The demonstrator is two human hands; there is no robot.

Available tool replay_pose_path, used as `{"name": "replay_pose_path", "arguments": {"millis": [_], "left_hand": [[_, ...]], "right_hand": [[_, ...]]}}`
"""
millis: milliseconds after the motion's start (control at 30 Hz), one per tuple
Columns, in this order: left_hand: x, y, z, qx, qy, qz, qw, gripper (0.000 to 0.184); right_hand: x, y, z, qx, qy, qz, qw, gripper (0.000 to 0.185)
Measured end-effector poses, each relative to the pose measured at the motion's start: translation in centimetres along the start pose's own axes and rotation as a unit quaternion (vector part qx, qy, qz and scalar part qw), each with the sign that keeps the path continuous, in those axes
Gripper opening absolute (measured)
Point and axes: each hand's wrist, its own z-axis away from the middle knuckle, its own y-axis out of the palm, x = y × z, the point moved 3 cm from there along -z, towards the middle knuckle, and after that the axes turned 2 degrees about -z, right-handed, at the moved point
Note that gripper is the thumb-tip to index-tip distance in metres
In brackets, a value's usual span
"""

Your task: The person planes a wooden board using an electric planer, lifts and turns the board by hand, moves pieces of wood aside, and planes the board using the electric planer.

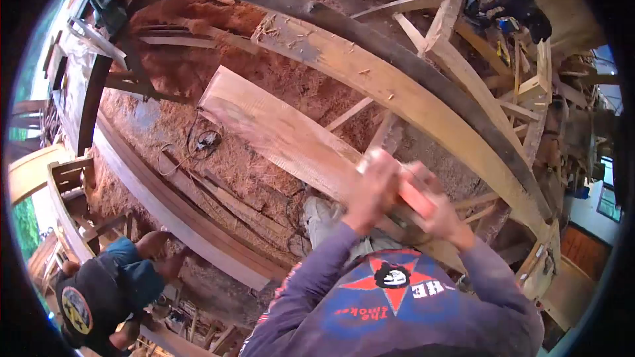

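Observation:
A broad, pale reddish board (278, 129) runs diagonally from the upper left toward my body. Over its near end, my left hand (376, 190) and my right hand (436, 205) are closed on opposite sides of an orange, block-shaped hand plane (417, 197). Motion smears both hands, and they cover much of the tool, so its blade and underside are hidden. Below the hands, the near end of the board is partly covered by my arms and body.
A long yellowish beam (397, 92) and a dark beam (370, 39) lie on wooden supports to the right. Stacked planks (178, 198) stretch along the left. Shavings (165, 112) and a cable (205, 142) are on the ground. Another person (109, 291) is at lower left.

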Motion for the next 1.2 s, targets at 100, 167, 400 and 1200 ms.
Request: {"name": "replay_pose_path", "arguments": {"millis": [100, 167, 400, 1200], "left_hand": [[-2.7, 0.3, 0.5, -0.009, -0.022, 0.024, 0.999, 0.032], [-0.1, -1.8, -0.5, -0.011, -0.040, 0.005, 0.999, 0.032], [13.5, -19.7, -11.0, -0.131, -0.040, -0.041, 0.990, 0.012], [0.8, -3.2, 0.5, -0.108, -0.058, -0.023, 0.992, 0.037]], "right_hand": [[-1.9, -0.3, 3.2, 0.036, 0.097, -0.043, 0.994, 0.073], [-0.3, 0.5, 0.2, 0.005, 0.032, 0.009, 0.999, 0.052], [12.8, 5.6, -23.2, -0.017, -0.170, 0.015, 0.985, 0.037], [3.4, 1.3, -4.3, 0.006, -0.174, 0.116, 0.978, 0.048]]}}
